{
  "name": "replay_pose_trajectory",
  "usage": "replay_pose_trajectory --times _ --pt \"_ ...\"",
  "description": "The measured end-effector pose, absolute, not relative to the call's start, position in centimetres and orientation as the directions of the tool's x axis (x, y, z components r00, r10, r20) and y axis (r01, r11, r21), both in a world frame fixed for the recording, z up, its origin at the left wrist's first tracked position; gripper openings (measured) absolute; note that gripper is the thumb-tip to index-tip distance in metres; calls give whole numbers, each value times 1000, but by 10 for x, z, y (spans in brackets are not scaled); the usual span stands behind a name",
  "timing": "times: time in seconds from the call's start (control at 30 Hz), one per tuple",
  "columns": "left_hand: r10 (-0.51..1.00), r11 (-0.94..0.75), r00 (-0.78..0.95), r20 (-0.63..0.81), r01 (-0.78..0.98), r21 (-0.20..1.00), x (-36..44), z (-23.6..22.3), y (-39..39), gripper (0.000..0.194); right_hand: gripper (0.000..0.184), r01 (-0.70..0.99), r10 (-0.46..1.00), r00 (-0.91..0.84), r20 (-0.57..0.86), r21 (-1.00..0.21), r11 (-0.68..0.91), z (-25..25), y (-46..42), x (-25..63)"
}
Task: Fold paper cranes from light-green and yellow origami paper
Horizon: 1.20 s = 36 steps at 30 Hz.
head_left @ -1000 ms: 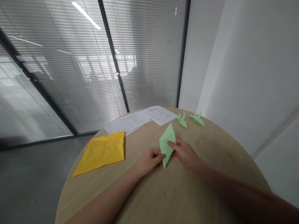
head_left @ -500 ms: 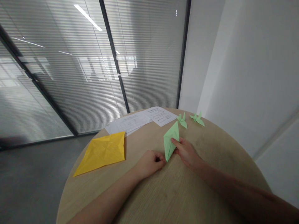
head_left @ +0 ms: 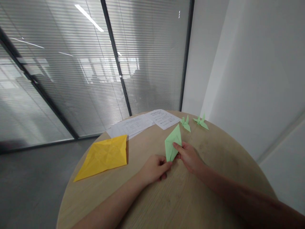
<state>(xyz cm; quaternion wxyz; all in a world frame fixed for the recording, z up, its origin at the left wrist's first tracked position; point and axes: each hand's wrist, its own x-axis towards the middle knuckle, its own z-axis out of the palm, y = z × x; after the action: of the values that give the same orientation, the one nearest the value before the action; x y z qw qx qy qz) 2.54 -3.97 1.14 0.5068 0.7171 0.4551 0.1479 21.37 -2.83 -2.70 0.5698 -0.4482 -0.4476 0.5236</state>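
A green sheet of origami paper (head_left: 172, 141), folded into a kite-like diamond, is held tilted above the table between both hands. My right hand (head_left: 188, 156) grips its right side, thumb across the front face and the other fingers behind. At the lower tip, my left hand (head_left: 156, 167) pinches the paper between thumb and curled fingers. Beyond the diamond stand two green paper cranes, a nearer one (head_left: 186, 124) and one farther right (head_left: 201, 122).
A creased yellow paper sheet (head_left: 105, 157) lies at the left of the round wooden table (head_left: 181, 200). Printed white sheets (head_left: 164, 119) overlap near the far edge. Behind are a glass partition with blinds (head_left: 152, 63) and a white wall (head_left: 262, 70).
My left thumb has come up onto the lower tip of the folded green paper. The paper has shifted slightly left, and its bottom point now sits under the left hand's pinch.
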Motion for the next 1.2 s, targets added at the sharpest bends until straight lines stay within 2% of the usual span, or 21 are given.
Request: replay_pose_trajectory --times 0.13,0.33,0.5,0.57,0.7,0.77,0.87,0.97,1.1,1.2 --pt "772 -38 564 -293 501 865 27 11 -42 43 39 -193 997 48 55 -979 64 -21 -34 212" --pt "715 -13 630 -304 447 895 26 15 -45 36 40 -294 997 72 11 -955 32 -21 -30 216" --pt "730 -56 610 -309 504 862 24 15 -41 29 44 -333 993 118 -31 -943 10 -24 -20 227" --pt "796 -152 568 -210 524 838 21 15 -38 29 44 -317 997 78 -29 -949 -3 -24 -20 228" --pt "908 -379 365 206 505 775 13 18 -31 22 43 -207 1000 -13 -2 -978 -5 -26 -25 222" --pt "880 -474 305 365 491 731 8 19 -29 19 42 -149 999 -54 9 -989 1 -27 -29 217" --pt "770 -637 403 494 468 612 4 21 -31 31 40 -66 995 -94 32 -998 25 -28 -34 214" --pt "745 -664 459 484 439 605 5 21 -33 36 40 17 991 -111 70 -997 72 -30 -34 215" --pt "831 -534 421 365 417 735 10 15 -32 39 41 39 987 -129 96 -994 101 -34 -32 216" --pt "874 -424 400 275 352 835 13 8 -27 36 42 47 990 -130 55 -997 61 -36 -32 214"
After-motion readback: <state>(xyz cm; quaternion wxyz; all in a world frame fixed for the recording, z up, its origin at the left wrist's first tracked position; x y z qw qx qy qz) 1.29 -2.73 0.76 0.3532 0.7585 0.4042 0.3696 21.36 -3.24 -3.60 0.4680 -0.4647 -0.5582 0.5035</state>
